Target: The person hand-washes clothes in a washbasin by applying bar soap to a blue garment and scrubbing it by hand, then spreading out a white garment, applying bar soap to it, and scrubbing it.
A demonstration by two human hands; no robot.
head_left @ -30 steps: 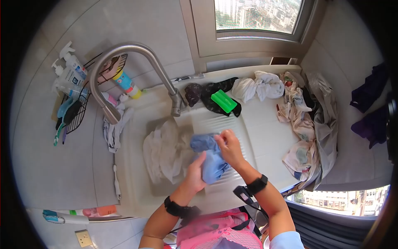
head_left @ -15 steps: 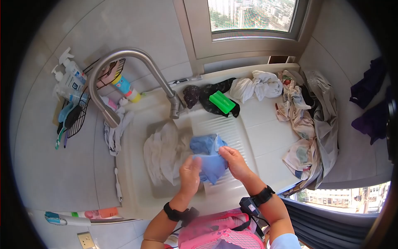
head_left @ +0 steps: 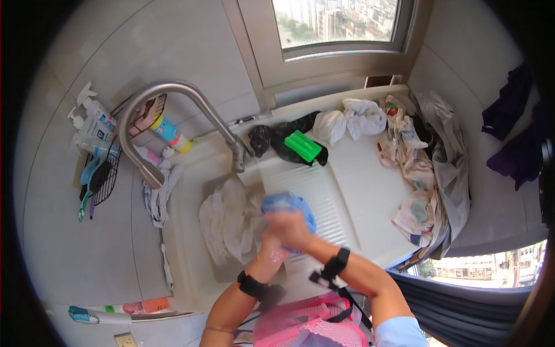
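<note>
Blue cloth [head_left: 303, 213] was bunched at the hands above the edge of the ribbed washboard [head_left: 328, 215], its folds showing on their far side and to their right. Curled closed on the cloth, the right hand [head_left: 292, 228] was blurred and overlapped the left hand [head_left: 273, 246], whose fingers were mostly hidden, so its grip could not be told. Farther left, whitish fabric [head_left: 226, 220] lay in the sink basin [head_left: 180, 243]; at the far side, a green block [head_left: 302, 146] rested on black fabric [head_left: 282, 152], right of the curved metal faucet [head_left: 203, 104].

Black wristbands [head_left: 336, 264] on both wrists, pale blue right sleeve [head_left: 399, 332]
</note>
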